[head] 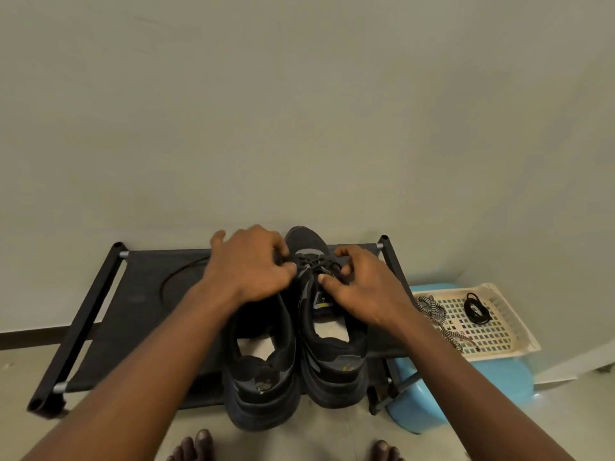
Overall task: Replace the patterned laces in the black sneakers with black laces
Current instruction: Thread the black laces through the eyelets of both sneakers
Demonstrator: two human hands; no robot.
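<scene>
The tray (520, 342) is holding a patterned lace (432, 309) and a coiled black lace (474, 309); the left hand (248, 264) and right hand (364, 287) are pinching the threaded lace (316, 262) on the sneaker (329, 361).

Rack shelf (133, 314) with two sneakers (263, 371), perhaps a lace (169, 277).

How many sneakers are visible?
2, side by side on the black rack: the left sneaker beneath the left hand; the right sneaker, whose black lace that hand and the right hand pinch.
</scene>
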